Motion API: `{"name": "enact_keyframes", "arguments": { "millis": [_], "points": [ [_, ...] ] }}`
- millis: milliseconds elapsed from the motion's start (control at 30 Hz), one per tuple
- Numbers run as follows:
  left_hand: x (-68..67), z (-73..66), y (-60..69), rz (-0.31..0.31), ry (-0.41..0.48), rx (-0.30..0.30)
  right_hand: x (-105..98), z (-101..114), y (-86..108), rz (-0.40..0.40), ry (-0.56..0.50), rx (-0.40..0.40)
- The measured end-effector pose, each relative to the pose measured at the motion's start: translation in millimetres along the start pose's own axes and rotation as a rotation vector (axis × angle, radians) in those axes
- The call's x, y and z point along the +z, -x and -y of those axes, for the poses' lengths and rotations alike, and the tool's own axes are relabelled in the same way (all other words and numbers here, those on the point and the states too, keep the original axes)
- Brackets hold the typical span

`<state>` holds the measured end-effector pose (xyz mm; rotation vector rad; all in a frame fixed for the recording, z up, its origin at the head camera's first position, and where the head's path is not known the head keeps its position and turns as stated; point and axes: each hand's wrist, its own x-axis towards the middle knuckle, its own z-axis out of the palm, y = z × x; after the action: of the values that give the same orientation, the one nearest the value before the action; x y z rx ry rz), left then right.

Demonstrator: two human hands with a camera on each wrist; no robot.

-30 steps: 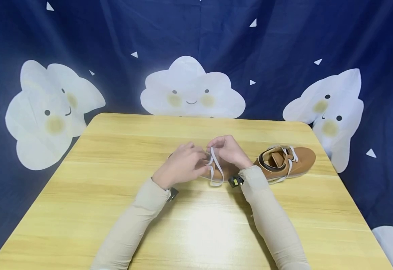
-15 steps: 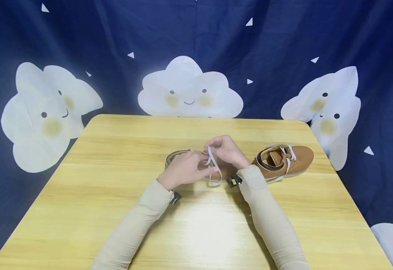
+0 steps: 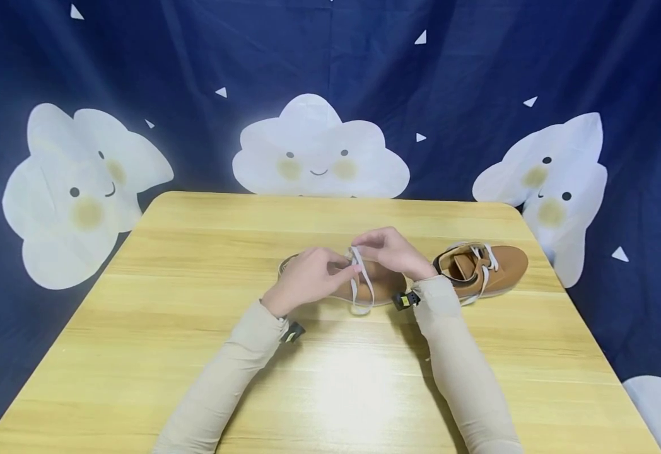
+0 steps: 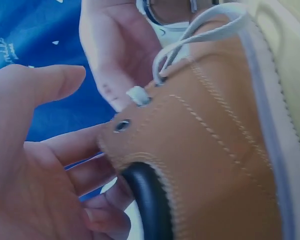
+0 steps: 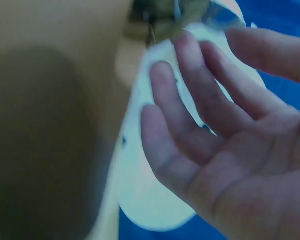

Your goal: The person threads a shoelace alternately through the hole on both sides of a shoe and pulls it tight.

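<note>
A brown leather shoe (image 3: pixel 384 287) lies mid-table in the head view, toe to the right, partly covered by both hands. Its pale grey lace (image 3: pixel 368 287) stands up in a loop and hangs over the near side. My left hand (image 3: pixel 308 280) is at the shoe's opening; in the left wrist view its fingers (image 4: pixel 90 172) touch the eyelet edge from behind, with the thumb apart. Over the lacing is my right hand (image 3: pixel 393 252), its fingertips beside the lace top. The right wrist view shows its fingers (image 5: pixel 190 100) loosely bent, with a gap to the thumb.
A second brown shoe (image 3: pixel 506 268), with its lace tied, stands to the right of the right hand, partly behind the wrist. Both shoes are on a wooden table (image 3: pixel 154 353). A blue curtain with white clouds (image 3: pixel 319 151) hangs behind it.
My right hand and forearm have shifted slightly right, off the shoe's toe. My left hand has moved a little along the shoe. The lace loop stays in nearly the same place.
</note>
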<state>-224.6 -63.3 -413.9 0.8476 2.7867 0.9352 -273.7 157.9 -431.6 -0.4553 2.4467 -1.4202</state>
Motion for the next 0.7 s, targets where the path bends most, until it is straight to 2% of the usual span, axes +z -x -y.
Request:
{"name": "enact_keyframes", "arguments": {
  "millis": [133, 267, 333, 433, 700],
  "points": [
    [-5.8, -4.2, 2.6, -0.026, 0.037, -0.006, -13.0, -3.8, 7.0, 0.101, 0.183, -0.016],
    [-13.3, -11.9, 7.2, -0.056, 0.041, -0.014, -22.5, -5.1, 14.0, 0.266, 0.334, -0.034],
    [-16.2, -15.8, 9.6, -0.067, 0.035, -0.011, -24.6, -4.3, 16.5, 0.338, 0.349, -0.021],
    [-18.3, -20.4, 13.1, -0.072, 0.009, -0.002, -25.2, -1.7, 18.7, 0.404, 0.343, -0.014],
    [-19.9, -24.8, 17.5, -0.055, -0.026, 0.025, -15.1, 9.8, 27.1, 0.493, 0.389, 0.056]
  ]
}}
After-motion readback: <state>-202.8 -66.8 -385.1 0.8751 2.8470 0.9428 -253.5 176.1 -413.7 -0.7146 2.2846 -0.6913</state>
